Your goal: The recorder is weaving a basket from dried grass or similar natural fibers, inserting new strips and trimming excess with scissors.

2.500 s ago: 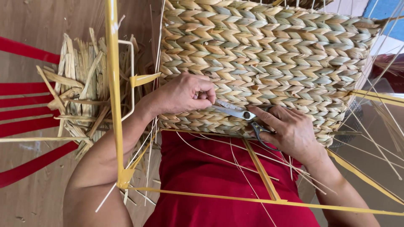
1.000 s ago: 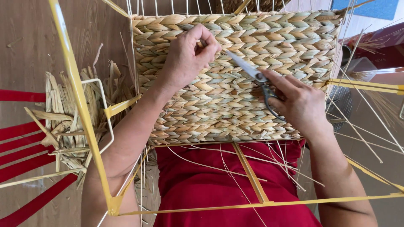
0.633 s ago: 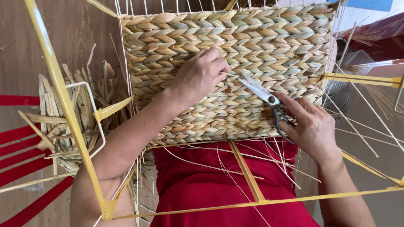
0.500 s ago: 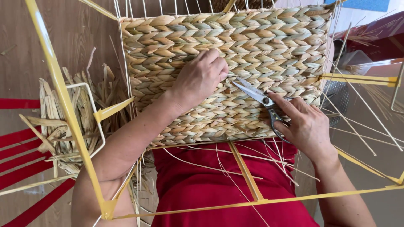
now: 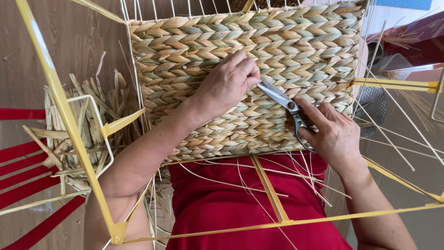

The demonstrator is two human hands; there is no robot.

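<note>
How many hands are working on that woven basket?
2. The left hand presses on the middle of the woven basket. The right hand, lower right, grips scissors whose blades point at the left fingertips. No other hands show.

The basket (image 5: 240, 74) is rough, matt braided straw on a glossy yellow metal frame (image 5: 69, 125), the scissors (image 5: 286, 104) shiny steel, the floor (image 5: 60, 41) smooth wood.
</note>
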